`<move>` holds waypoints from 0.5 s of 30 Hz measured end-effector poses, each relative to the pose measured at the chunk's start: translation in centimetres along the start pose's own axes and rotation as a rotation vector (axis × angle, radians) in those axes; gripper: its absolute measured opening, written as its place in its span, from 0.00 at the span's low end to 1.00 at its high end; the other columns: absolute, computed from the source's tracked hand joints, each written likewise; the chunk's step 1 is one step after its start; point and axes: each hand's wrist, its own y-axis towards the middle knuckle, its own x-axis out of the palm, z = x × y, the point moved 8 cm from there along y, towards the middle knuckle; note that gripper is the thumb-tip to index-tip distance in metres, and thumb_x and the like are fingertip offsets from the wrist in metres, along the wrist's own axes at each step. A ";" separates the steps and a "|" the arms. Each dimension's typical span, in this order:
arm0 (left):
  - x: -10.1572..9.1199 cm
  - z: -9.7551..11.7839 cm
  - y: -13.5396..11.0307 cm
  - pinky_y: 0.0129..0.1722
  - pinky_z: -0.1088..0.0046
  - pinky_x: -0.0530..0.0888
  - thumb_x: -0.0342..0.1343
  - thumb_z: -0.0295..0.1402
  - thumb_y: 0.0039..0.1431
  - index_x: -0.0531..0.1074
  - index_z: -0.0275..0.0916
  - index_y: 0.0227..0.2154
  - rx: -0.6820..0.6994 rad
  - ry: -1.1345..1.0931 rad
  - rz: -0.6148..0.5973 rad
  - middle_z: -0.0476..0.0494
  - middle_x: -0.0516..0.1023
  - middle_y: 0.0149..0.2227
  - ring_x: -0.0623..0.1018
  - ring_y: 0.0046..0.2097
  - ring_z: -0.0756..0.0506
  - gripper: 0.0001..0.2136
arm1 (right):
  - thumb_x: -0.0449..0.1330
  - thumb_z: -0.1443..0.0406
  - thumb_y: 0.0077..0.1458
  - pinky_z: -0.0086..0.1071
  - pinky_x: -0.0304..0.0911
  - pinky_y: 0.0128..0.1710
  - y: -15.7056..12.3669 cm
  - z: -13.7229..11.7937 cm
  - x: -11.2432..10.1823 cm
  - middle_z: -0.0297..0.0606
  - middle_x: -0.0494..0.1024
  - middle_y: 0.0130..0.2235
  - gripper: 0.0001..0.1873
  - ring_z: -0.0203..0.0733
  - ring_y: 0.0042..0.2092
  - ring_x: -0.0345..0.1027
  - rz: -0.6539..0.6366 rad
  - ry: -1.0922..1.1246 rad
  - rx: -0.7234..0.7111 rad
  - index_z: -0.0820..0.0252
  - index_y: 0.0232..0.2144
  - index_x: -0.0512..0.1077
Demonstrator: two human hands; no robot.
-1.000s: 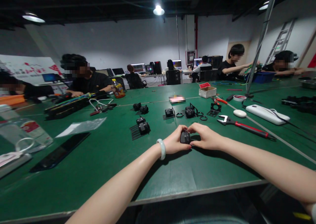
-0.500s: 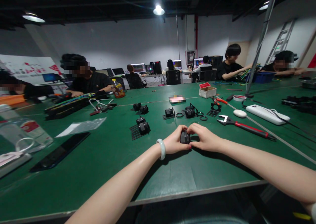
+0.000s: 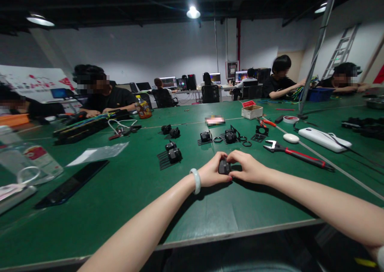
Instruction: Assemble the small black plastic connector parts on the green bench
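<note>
Between both hands, just above or on the green table (image 3: 126, 220), is a small black plastic part (image 3: 224, 166); its exact kind is hard to make out. My left hand (image 3: 211, 170), below a pale bangle (image 3: 195, 181), grips it from the left with thumb and fingers. From the right, my right hand (image 3: 247, 167) pinches the same part with curled fingers. Beyond the hands lie similar black parts with brackets (image 3: 231, 136) and a few black rings (image 3: 247, 143). Another black bracketed part (image 3: 174, 154) sits to the left.
An adjustable wrench (image 3: 300, 155), a white power bank (image 3: 324, 139) and a white oval object (image 3: 291, 138) lie to the right. A phone (image 3: 72, 184), plastic bag (image 3: 99, 153) and clear bottle (image 3: 33, 156) are at left. A small box (image 3: 252, 111) stands farther back. Co-workers sit across the table.
Both hands keep almost the same place and grip on the black part. The view has shifted very slightly; nothing else visibly differs.
</note>
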 end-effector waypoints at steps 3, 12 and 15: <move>-0.1 0.0 0.0 0.37 0.73 0.65 0.56 0.32 0.40 0.53 0.36 0.41 0.004 0.006 0.002 0.47 0.61 0.37 0.65 0.38 0.48 0.24 | 0.59 0.68 0.39 0.31 0.58 0.35 0.0 0.0 0.0 0.37 0.67 0.34 0.16 0.38 0.36 0.61 -0.001 0.004 -0.001 0.61 0.34 0.63; 0.0 0.0 0.0 0.37 0.73 0.64 0.56 0.32 0.39 0.53 0.36 0.41 0.006 0.000 0.001 0.47 0.61 0.37 0.65 0.38 0.48 0.25 | 0.59 0.67 0.40 0.31 0.59 0.35 -0.1 0.3 0.0 0.37 0.68 0.34 0.16 0.38 0.36 0.62 -0.004 0.012 0.020 0.61 0.36 0.64; -0.1 0.0 0.0 0.37 0.72 0.64 0.56 0.32 0.40 0.53 0.37 0.41 0.004 -0.013 -0.001 0.47 0.61 0.37 0.65 0.38 0.48 0.25 | 0.58 0.67 0.40 0.32 0.59 0.35 -0.1 0.4 0.0 0.38 0.69 0.34 0.17 0.38 0.35 0.63 -0.001 0.024 0.031 0.61 0.36 0.64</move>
